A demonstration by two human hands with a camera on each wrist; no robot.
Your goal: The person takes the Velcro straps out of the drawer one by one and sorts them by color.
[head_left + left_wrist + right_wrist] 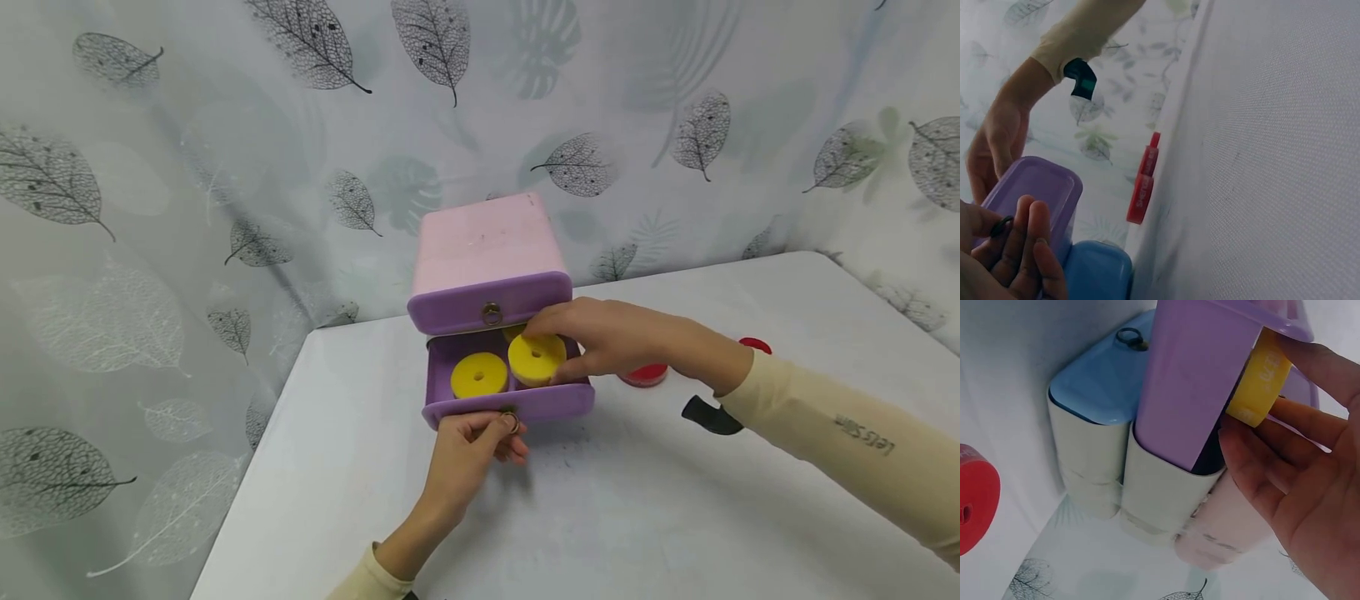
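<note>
In the head view, your left hand (467, 458) pinches the small dark metal ring pull (512, 422) on the open purple plastic drawer (551, 403), while your right hand (603, 333) reaches over its right side, its fingers about the thick, flat yellow roll with a centre hole (542, 368). That roll sits tilted inside the drawer, beside a second yellow roll (478, 383) on its left; the upper purple drawer front (450, 310) overhangs close behind, so room lies upward and toward you, over the white table (345, 450). In the left wrist view, your thumb and forefinger close on the ring, the other fingers loosely bent. In the right wrist view, your thumb and fingers span the roll, parted by its width; it looks light, fairly stiff and perhaps smooth, best held across opposite rims, clear of the drawer's edge.
</note>
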